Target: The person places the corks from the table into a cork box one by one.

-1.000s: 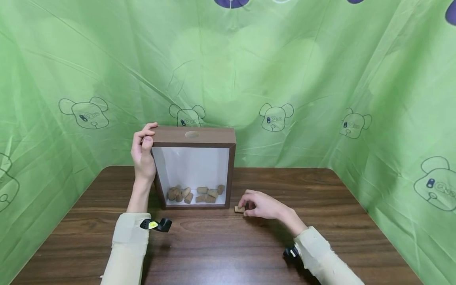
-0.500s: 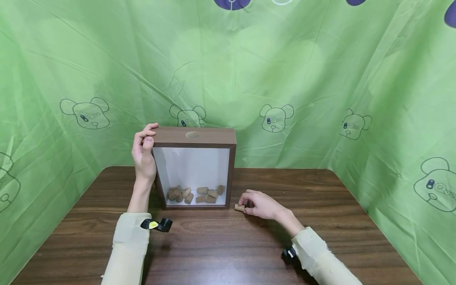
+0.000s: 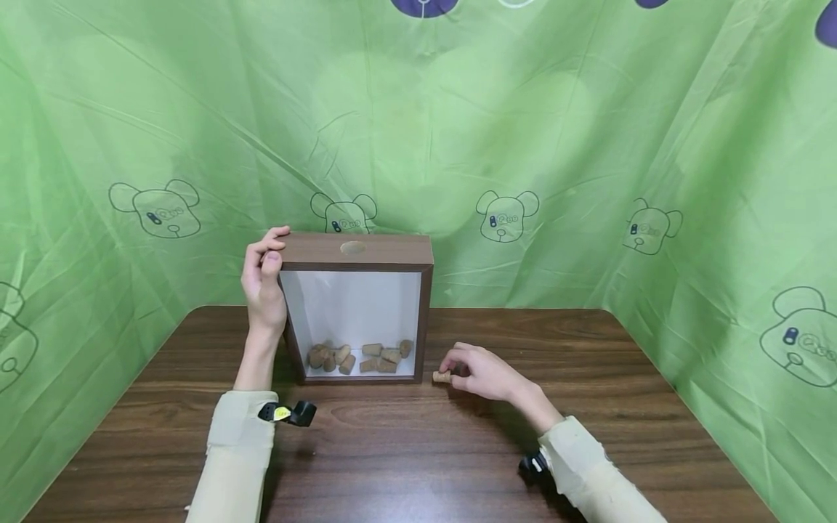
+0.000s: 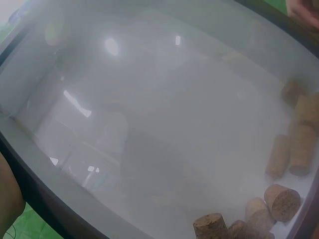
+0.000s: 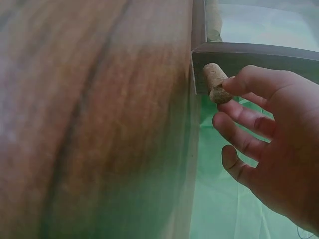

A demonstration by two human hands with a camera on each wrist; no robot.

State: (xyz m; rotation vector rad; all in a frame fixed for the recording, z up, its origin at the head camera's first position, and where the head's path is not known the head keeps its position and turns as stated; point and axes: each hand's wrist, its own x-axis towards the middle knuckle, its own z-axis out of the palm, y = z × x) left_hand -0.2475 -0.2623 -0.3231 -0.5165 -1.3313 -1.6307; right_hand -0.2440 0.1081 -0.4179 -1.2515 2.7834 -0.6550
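A brown shadow box frame (image 3: 426, 312) with a clear front and white back stands upright on the table. Several corks (image 3: 387, 355) lie along its bottom, and a round hole (image 3: 353, 248) shows in its top side. My left hand (image 3: 264, 283) grips the box at its upper left corner, thumb in front. To the right of the box, low over the table, my right hand (image 3: 482, 373) pinches one cork (image 5: 216, 79) between thumb and fingers. In the left wrist view the corks (image 4: 282, 201) sit behind the glossy clear front.
The dark wood-grain table (image 3: 366, 450) reaches back to a green curtain (image 3: 418, 131) printed with bear heads, which also hangs at both sides. Black wrist cameras (image 3: 301, 413) are strapped at the sleeves.
The right hand has kept its pinch on the cork and shifted it slightly up in the view. My left hand and the box have stayed put.
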